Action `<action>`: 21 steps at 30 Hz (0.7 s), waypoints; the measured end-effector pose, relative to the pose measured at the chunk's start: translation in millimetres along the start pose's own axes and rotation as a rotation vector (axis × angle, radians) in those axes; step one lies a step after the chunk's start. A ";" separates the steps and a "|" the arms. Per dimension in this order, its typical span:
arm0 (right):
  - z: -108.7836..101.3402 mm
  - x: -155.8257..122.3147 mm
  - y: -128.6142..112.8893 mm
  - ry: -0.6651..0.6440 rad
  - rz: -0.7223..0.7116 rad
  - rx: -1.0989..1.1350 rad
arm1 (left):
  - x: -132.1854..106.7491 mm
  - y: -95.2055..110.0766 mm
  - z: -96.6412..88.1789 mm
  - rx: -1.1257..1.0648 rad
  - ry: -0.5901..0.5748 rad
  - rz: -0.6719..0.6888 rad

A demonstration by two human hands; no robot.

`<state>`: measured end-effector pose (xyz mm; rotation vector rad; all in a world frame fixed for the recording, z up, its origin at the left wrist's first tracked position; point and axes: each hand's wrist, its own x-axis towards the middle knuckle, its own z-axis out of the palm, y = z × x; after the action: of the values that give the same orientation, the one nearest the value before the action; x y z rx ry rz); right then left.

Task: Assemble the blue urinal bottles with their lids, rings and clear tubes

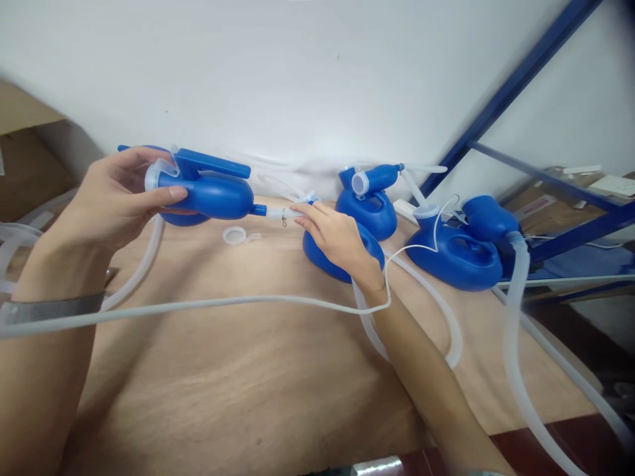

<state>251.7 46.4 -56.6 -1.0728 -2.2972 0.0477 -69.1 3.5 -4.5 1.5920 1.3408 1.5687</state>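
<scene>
My left hand (119, 188) is closed around the wide, white-collared end of a blue plastic urinal funnel (213, 196), held sideways above the table with its bar handle on top. The funnel's narrow nozzle points right. Against the nozzle's tip lies the end of a clear hose (280, 213), pinched in the fingers of my right hand (335, 235). A small wire clip (284, 218) sits around this hose end. How far the hose goes over the nozzle I cannot tell. Below lies a loose translucent cap (235, 235) with a strap.
Behind my right hand stand blue urinal bottles, one (367, 211) at the wall and another (451, 258) to the right, with clear hoses trailing. A thin white cord (223, 302) crosses in front. A blue metal rack (536, 73) rises at right; a cardboard box (30, 152) is at left.
</scene>
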 end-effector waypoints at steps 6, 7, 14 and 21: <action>-6.5 -0.9 0.4 0.042 -0.020 -0.013 | 12.5 -18.3 -3.3 -0.274 0.000 0.173; -7.2 -1.3 0.3 0.050 -0.031 0.001 | 13.5 -19.7 -3.4 -0.288 -0.021 0.188; -8.6 -3.1 6.0 0.110 -0.134 -0.008 | 7.6 -12.0 0.2 -0.352 -0.051 0.222; -15.4 -5.1 10.8 0.179 -0.149 0.120 | -0.6 -7.7 12.7 -0.316 -0.072 0.299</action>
<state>269.8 46.8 -49.5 -0.8099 -2.1763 0.0286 -59.2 9.1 -13.9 1.6816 0.7940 1.7743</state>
